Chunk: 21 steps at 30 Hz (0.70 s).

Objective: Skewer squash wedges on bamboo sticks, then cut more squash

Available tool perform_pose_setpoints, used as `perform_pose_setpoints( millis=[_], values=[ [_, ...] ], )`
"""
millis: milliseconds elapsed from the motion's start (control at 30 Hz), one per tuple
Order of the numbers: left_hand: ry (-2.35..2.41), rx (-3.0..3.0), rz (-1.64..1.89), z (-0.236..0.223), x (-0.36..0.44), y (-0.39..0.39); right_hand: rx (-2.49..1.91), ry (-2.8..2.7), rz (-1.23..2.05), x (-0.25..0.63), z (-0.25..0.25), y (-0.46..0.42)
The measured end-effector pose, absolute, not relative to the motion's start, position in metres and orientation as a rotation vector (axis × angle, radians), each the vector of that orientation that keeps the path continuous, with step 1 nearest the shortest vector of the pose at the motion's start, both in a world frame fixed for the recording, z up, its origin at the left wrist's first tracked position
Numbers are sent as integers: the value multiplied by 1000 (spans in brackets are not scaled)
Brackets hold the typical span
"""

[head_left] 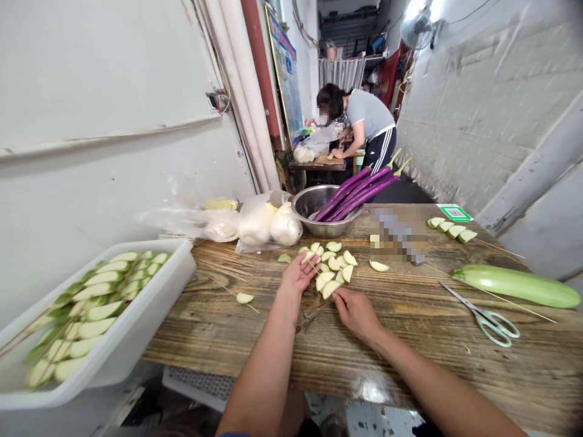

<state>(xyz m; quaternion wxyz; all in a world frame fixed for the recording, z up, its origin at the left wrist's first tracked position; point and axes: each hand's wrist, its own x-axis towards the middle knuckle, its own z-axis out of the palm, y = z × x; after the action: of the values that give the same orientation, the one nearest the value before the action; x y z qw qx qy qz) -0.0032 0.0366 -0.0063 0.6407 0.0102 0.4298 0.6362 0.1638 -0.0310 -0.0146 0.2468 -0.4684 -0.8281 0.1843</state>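
My left hand [300,273] is palm up at the left edge of a loose pile of cut pale-green zucchini slices [332,262]. Its fingers are spread and slightly curved; a short bit of thin stick [313,266] shows across them, and a slice [306,256] lies by the fingertips. Whether the hand grips either is unclear. At the pile's near side, my right hand [357,312] is closed, thumb and forefinger pinching the edge of a zucchini slice [331,289]. The rest of its fingers are curled under and partly hidden.
A white tub [186,252] of skewered slices stands left; loose skewers [228,267] lie nearby. Behind are bagged food [259,224] and a steel bowl [314,226] with eggplants [359,193]. Right: a whole zucchini [514,285], scissors [485,318], a blurred knife [398,233]. A person [368,115] works beyond.
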Motion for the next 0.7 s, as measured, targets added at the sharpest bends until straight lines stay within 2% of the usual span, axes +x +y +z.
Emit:
perform_pose_setpoints(
  millis=[700],
  values=[
    [1008, 28, 1445, -6, -2, 36, -1317, -2291, 488, 164, -17, -29]
  ],
)
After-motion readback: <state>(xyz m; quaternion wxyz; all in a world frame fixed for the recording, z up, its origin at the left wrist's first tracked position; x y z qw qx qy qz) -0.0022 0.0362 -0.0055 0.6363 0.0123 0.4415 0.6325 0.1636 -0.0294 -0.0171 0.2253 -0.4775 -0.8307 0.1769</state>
